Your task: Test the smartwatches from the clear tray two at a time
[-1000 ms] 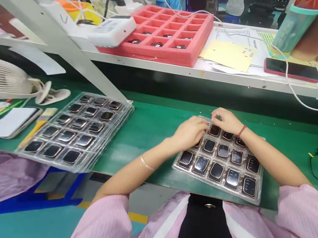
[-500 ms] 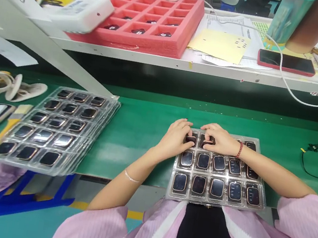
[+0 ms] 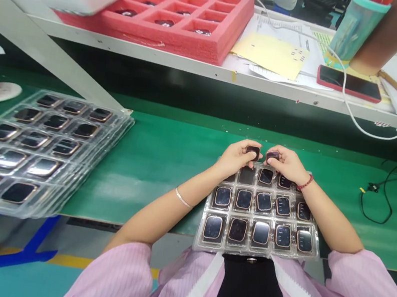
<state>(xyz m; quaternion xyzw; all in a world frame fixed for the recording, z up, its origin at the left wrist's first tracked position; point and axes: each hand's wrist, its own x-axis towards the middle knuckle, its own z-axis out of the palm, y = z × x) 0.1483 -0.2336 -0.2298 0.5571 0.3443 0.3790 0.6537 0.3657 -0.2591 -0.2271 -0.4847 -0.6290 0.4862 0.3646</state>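
Note:
Just above the far edge of a clear plastic tray, my left hand pinches a smartwatch with a dark screen and gold-toned rim. Beside it, my right hand grips a second smartwatch, tilted, between thumb and fingers. The two watches are close together but apart. Rows of similar watches lie face up in the tray's pockets, some with faint marks on their screens. One pocket in the far row holds no watch. The tray's far right corner is hidden under my right hand and wrist.
At the left stands a stack of clear trays filled with watches. A raised white shelf runs behind, carrying a red foam tray, papers, a phone and a teal cup. A black cable lies at the right.
Both hands have lifted a watch each from the tray's far row and moved slightly away from me, now holding them above its far edge. The view has shifted a little.

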